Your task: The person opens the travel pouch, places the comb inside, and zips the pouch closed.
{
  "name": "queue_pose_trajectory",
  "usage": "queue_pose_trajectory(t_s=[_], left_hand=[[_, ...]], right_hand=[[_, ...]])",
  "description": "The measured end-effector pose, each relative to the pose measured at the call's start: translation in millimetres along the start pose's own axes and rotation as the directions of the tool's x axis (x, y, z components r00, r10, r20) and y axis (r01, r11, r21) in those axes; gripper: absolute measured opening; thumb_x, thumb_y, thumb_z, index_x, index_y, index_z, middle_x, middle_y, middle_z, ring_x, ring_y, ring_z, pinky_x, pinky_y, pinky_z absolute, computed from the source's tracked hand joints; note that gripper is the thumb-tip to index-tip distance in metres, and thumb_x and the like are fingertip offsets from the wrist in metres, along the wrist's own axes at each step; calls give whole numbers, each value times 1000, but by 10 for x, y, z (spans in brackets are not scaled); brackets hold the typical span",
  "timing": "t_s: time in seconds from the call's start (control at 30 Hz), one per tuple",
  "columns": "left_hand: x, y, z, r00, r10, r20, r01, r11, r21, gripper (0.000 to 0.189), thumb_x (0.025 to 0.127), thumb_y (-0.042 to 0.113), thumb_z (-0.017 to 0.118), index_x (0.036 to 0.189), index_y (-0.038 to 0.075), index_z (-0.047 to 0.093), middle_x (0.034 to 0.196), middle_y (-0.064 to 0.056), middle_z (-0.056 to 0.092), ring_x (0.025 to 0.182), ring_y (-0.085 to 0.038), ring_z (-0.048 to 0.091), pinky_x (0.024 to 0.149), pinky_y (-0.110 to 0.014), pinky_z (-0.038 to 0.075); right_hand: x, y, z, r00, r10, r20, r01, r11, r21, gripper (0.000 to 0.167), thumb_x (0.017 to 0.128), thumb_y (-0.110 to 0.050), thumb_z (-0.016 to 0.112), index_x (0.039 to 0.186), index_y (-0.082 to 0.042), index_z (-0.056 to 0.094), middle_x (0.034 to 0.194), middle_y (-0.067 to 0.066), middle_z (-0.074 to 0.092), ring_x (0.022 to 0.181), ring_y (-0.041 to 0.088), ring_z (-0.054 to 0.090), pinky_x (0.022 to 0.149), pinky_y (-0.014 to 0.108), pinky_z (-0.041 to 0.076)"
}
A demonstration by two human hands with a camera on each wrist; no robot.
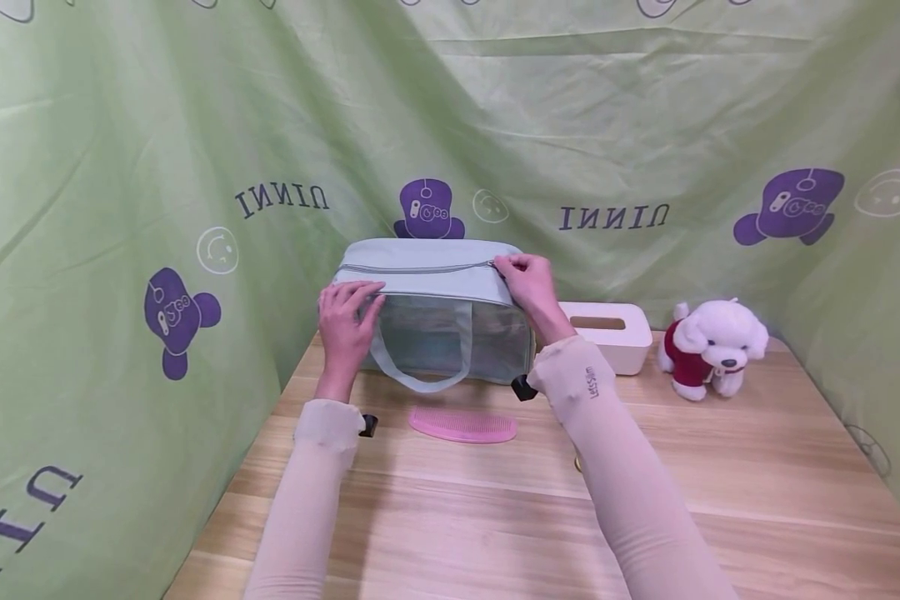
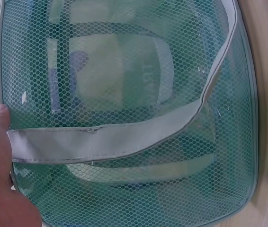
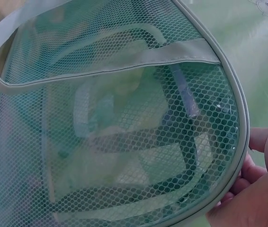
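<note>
A pale grey-blue toiletry bag (image 1: 420, 250) with see-through mesh sides stands on the table; a strap handle (image 1: 420, 386) hangs down its front. My left hand (image 1: 345, 321) pinches the bag's front top edge near the left end, fingers on top and thumb in front. In the left wrist view, its thumb (image 2: 1, 116) lies on the edge beside the strap. My right hand (image 1: 528, 283) pinches the zipper pull (image 1: 492, 263) near the right end of the zipper (image 1: 420, 270). The right wrist view shows that hand's curled fingers beyond the bag's rim, with the pull hidden.
A pink comb (image 1: 462, 424) lies before the bag. To the right stand a white tissue box (image 1: 622, 337) and a white plush dog (image 1: 720, 342) in red. A small gold-coloured object (image 1: 578, 464) shows beside the right forearm. Green printed cloth (image 1: 570, 108) surrounds the table.
</note>
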State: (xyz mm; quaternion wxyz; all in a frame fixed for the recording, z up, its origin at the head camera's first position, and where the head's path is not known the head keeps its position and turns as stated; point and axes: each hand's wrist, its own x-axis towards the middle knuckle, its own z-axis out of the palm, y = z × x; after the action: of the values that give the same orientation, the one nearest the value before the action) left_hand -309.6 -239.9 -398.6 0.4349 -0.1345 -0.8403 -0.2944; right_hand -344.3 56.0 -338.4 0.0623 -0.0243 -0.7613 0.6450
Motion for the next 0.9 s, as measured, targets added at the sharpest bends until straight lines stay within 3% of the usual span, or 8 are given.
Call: queue_pose_trajectory(t_s=[0.2,0.5,0.9], left_hand=[[5,25,-3,1000,-9,-13,9,1000,-12,23,95,27,76,115,15,79,114,-11,75,115,-35,60,119,-56,30],[0,57,43,999,-46,-29,45,999,-22,25,91,28,80,112,15,80,113,-10,76,115,-34,60,123,-54,26],[-11,84,56,996,-79,-42,78,996,-34,25,90,26,81,112,14,79,116,-11,75,120,-34,58,127,-51,21]], right_hand=[[-23,-56,22,1000,-16,9,16,999,-28,30,98,-28,70,112,-2,76,106,4,66,97,13,55,79,21,43],[-48,-169,208,996,-91,25,94,982,-164,28,96,-32,71,108,-8,80,100,5,73,92,14,59,79,24,44],[-100,-292,402,996,-88,-7,83,958,-275,25,94,-36,74,103,-14,82,102,4,78,90,16,64,78,28,48]])
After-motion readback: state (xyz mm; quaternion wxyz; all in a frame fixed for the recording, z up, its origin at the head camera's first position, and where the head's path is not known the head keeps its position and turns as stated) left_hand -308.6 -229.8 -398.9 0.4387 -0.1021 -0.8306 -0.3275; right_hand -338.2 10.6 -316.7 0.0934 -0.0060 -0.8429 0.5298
